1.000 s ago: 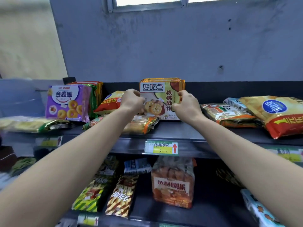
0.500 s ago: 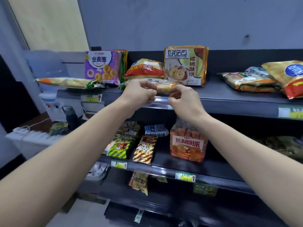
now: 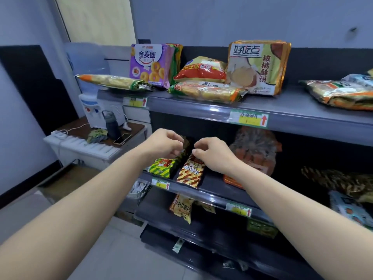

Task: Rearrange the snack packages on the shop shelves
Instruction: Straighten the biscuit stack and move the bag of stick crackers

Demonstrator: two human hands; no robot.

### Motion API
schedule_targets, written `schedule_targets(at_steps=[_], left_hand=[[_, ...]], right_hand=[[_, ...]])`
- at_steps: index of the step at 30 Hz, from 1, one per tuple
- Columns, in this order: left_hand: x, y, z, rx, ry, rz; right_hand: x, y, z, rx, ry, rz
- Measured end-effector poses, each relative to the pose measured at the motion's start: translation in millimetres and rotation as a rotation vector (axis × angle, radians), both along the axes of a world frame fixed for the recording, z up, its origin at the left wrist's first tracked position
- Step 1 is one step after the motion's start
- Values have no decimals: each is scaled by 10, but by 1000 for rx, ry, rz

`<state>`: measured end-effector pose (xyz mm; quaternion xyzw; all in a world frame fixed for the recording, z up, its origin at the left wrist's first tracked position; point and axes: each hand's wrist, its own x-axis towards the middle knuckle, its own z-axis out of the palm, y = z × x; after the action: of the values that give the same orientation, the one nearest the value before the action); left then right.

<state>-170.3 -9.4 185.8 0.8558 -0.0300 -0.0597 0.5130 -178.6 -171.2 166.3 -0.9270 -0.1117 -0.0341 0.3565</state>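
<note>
My left hand (image 3: 163, 144) and my right hand (image 3: 214, 155) are side by side in front of the middle shelf (image 3: 212, 194), fingers curled. Nothing shows inside either hand. Under my left hand lies a green-and-yellow striped packet (image 3: 161, 168). My right thumb is at the top edge of a red-and-yellow striped packet (image 3: 190, 173). To the right an orange cake bag (image 3: 254, 152) stands on the same shelf. On the top shelf (image 3: 201, 107) are a purple ring-biscuit pack (image 3: 150, 64), a red-yellow bag (image 3: 200, 69), a walnut-biscuit pack (image 3: 258, 66) and flat cracker packs (image 3: 205, 91).
More bags lie at the right of the top shelf (image 3: 341, 92) and the middle shelf (image 3: 339, 181). A yellow crisp bag (image 3: 181, 208) sits on the lower shelf. Left of the shelves a water dispenser (image 3: 90, 106), a dark bottle (image 3: 112, 126) and a phone (image 3: 122, 138) stand on a side table.
Both hands came down from the walnut-biscuit pack on the top shelf, past the shelf's front edge, to the striped packets on the middle shelf. My view dropped and shifted left.
</note>
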Motion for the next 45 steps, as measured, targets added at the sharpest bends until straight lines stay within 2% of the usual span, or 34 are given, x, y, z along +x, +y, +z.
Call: schedule_targets(at_steps=[4,9,15,19,25,27,30,31,32,34,38,41,45], left_hand=[[127,85,-360,6,83,128],[331,291,-770,-73,136,242],[941,564,-1085,-114,132,336],[1488,732,-1244,-55,121,310],[2301,964,-1458,40,25,197],[2563,1005,-1547,98,48,131],[2894,1079,-1715,245,-13,75],[3014,1085,-1788,232,19,77],[3103,1105,-1838,316,59,31],[3243,1104,-1963,218,125,110],[3444,1112,-2063,212,119,98],[3523,1103,-2104,123,185,97],[3542,1147,-2110,-112,223,124]], right_hand=[[248,-32,-337,-38,125,67],[554,63,-682,33,217,53],[1051,292,-895,95,257,-13],[1461,504,-1032,151,298,-86],[2148,823,-1259,133,376,-190],[2352,885,-1367,182,383,-219],[2575,937,-1522,302,433,-269],[2646,946,-1569,322,448,-289],[2714,956,-1608,334,464,-308],[2830,989,-1672,360,504,-345],[3018,1069,-1808,434,531,-410],[3104,1133,-1850,524,561,-468],[3168,1200,-1844,675,600,-555]])
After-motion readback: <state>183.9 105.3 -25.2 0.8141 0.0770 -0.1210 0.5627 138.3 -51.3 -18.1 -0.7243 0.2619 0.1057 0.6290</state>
